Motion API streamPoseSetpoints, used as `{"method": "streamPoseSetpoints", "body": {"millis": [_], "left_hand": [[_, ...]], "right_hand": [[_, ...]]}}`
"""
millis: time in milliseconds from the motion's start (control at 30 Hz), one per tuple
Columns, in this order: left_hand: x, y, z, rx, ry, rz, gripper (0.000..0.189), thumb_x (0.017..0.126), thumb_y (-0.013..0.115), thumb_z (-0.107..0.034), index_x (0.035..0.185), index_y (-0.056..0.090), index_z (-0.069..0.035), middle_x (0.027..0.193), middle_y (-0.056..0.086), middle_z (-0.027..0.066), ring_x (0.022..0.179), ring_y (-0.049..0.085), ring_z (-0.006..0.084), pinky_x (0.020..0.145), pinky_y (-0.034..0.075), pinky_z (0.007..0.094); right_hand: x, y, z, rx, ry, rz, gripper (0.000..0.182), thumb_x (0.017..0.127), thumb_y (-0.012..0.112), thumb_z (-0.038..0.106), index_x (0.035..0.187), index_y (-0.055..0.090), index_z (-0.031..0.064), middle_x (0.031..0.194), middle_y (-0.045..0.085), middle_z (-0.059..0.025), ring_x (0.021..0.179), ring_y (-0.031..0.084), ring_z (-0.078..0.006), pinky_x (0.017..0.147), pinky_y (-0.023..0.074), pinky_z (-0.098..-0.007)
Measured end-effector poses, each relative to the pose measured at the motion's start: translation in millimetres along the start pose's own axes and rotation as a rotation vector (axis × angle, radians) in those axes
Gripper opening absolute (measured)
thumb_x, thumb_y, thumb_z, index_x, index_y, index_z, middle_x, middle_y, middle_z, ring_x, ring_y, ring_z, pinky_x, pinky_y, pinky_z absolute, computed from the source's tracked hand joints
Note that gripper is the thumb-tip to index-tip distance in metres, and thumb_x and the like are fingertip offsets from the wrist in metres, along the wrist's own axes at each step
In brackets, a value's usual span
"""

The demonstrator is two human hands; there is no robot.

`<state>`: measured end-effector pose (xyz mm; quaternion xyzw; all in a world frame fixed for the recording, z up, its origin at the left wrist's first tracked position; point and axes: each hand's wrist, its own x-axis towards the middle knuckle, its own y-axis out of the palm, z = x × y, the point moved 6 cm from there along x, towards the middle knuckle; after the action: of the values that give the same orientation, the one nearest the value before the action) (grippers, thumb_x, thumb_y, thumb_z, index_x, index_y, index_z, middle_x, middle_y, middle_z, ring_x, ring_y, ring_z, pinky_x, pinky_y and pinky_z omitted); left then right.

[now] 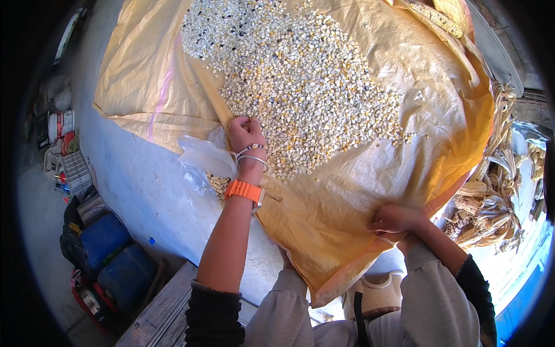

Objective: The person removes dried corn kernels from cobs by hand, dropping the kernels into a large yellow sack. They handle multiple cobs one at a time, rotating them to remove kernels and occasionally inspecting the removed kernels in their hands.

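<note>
Loose corn kernels [303,91], mostly white and yellow with a few dark ones, lie spread over an orange woven plastic sack [347,186]. My left hand [245,133] is at the left edge of the kernels, by a fold of the sack. Its fingers are curled in; whether they hold anything is hidden. An orange-strapped watch [245,191] and bracelets are on that arm. My right hand [396,219], slightly blurred, grips the near right edge of the sack above my lap. A clear plastic bag [204,158] lies beside my left wrist, with more kernels [219,186] near it.
Dried corn cobs with husks [485,208] are heaped at the right, and one cob [435,19] rests at the sack's far right. Blue plastic containers [106,243] stand low at the left. A wooden bench [162,303] is near my left side, and a beige container [377,292] stands between my legs.
</note>
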<state>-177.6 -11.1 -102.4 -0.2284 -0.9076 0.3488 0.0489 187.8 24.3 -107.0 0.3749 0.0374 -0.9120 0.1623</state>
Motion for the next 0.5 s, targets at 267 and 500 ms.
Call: {"method": "streamPoseSetpoints", "body": {"millis": [267,500], "left_hand": [[-12.9,27.9,-29.2,0.026,0.127,0.255,0.031,0.08,0.063,-0.022,0.097,0.048,-0.002,0.062,0.058,0.0069,0.053,0.053,0.0148,0.05,0.042,0.0296],[-62.9,58.2,-67.6,0.329,0.352,0.602,0.031,0.082,0.059,-0.029,0.103,0.045,-0.011,0.055,0.054,0.0096,0.048,0.053,0.026,0.046,0.04,0.0367]], "right_hand": [[-1.3,-1.0,3.2,0.0,-0.007,0.0,0.037,0.083,0.05,0.032,0.067,0.065,0.0025,0.061,0.06,-0.0122,0.055,0.057,-0.0256,0.059,0.0437,-0.0354],[-1.1,-1.8,1.7,-0.001,0.017,-0.001,0.037,0.083,0.05,0.032,0.069,0.065,0.0021,0.063,0.061,-0.0125,0.056,0.057,-0.0256,0.059,0.0441,-0.035]]}}
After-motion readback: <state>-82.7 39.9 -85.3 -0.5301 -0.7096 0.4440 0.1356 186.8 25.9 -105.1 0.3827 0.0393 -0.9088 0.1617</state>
